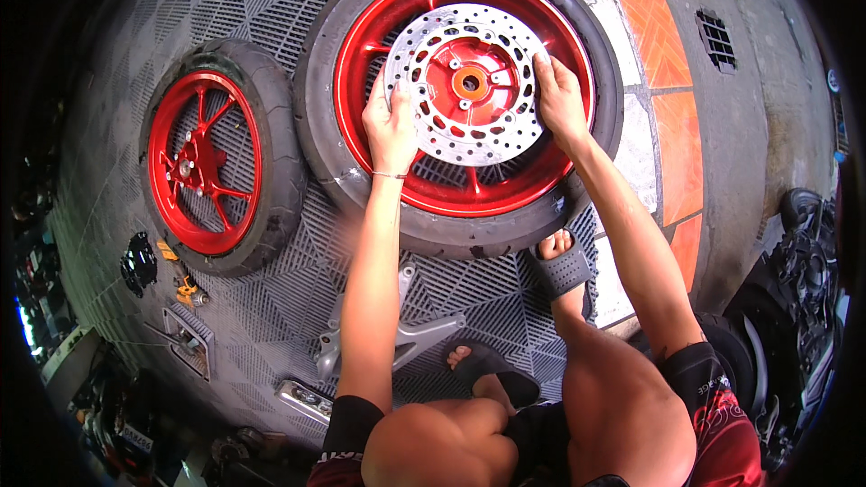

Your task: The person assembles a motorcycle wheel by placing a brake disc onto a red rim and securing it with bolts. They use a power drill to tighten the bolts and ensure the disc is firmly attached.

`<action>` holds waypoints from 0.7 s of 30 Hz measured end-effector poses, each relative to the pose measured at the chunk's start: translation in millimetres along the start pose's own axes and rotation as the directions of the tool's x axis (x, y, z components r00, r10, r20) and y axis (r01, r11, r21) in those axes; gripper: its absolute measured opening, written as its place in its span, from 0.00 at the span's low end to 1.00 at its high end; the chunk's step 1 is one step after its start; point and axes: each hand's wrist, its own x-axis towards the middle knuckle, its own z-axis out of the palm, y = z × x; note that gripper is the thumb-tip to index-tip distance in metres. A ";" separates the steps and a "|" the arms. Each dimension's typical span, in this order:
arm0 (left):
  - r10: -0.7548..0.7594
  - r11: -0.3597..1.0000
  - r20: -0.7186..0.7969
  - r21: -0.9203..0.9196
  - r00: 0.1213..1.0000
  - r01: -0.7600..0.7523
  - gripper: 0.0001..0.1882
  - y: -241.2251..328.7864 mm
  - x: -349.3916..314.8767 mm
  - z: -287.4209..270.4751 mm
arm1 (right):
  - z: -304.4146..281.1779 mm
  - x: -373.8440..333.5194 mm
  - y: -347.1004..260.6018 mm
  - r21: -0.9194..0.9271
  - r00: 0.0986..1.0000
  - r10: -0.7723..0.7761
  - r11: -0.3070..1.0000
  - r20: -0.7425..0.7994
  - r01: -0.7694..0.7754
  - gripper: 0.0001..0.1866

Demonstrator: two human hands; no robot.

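A silver drilled brake disc lies over the hub of a red motorcycle wheel with a black tyre, flat on the floor in front of me. My left hand grips the disc's left edge, thumb on top. On the opposite edge my right hand holds it, fingers curled around the rim. The red hub with its orange centre ring shows through the disc's opening. Whether the disc sits fully against the hub, I cannot tell. The undersides of my fingers are hidden.
A second red wheel leans at the left. Beside it are a yellow-black power drill and a dark toothed part. A grey metal bracket lies below the large wheel. Motorcycle parts crowd the right; a floor drain is beyond orange tiles.
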 end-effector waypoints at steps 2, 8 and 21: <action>0.037 0.999 -0.023 0.019 0.999 -0.037 0.21 -2.8 -5.3 1.9 | -0.3 9.1 -3.6 -0.031 0.999 0.003 1.000 0.043 -0.002 0.21; -0.024 1.000 0.029 -0.011 0.999 0.025 0.21 -3.5 2.8 -4.3 | -1.2 7.5 2.4 -0.122 1.000 -0.006 0.993 0.017 0.008 0.22; -0.061 0.998 0.070 0.012 0.996 0.060 0.21 -2.3 7.8 -7.0 | 2.8 2.7 5.0 -0.108 0.998 -0.055 0.993 -0.041 0.051 0.22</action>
